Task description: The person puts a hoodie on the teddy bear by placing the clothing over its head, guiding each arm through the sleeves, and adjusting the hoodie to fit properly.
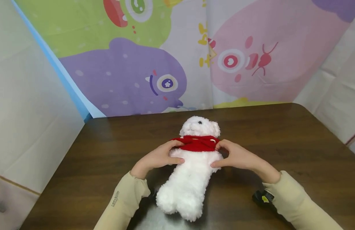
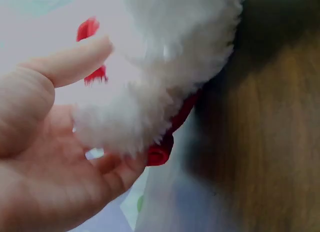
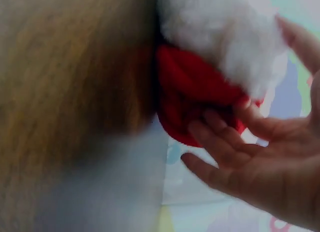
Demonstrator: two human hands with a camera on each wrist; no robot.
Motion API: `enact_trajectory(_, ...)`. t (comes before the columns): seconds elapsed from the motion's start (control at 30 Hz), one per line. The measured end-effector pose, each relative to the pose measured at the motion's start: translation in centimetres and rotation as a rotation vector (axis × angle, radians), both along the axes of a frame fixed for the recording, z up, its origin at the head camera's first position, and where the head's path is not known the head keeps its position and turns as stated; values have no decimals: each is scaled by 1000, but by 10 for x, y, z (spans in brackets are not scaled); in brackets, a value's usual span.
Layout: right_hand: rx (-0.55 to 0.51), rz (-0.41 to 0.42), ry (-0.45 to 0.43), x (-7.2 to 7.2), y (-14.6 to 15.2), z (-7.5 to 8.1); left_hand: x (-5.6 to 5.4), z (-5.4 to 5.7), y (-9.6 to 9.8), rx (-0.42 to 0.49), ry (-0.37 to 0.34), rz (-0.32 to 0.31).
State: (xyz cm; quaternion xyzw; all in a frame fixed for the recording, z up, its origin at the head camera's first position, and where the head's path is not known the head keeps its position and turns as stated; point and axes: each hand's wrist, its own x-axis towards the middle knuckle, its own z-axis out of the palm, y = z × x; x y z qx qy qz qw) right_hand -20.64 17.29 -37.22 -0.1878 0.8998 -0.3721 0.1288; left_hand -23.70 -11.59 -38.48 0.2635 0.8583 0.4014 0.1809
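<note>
A fluffy white plush toy [image 1: 192, 172] lies on its back on the brown table, its head towards the far edge and its feet towards me. A red knitted top [image 1: 199, 143] is bunched around its chest below the neck. My left hand [image 1: 161, 156] holds the toy's left-hand side, thumb over the white fur and fingers round the stubby arm [image 2: 125, 122] by the red cloth. On the other side, my right hand [image 1: 237, 156] holds toy and top, its thumb on the fur and its fingertips against the red fabric [image 3: 190, 86].
The dark wooden table [image 1: 114, 137] extends around the toy on all sides. Behind its far edge hangs a cloth with cartoon creatures [image 1: 131, 76]. Pale panels [image 1: 31, 95] stand at the left and right. A black wrist device [image 1: 263, 197] sits at the right sleeve.
</note>
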Motion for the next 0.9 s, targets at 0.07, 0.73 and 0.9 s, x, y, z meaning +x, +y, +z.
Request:
enact_trajectory(0.07,62,-34,56,1,-3,1,-1,1,-3,41,-35,-41)
enact_trajectory(0.73,55,-184,44,2,-2,-9,5,5,2,94,7,-24)
enact_trajectory(0.9,67,-206,35,3,-5,-9,18,12,18,28,160,90)
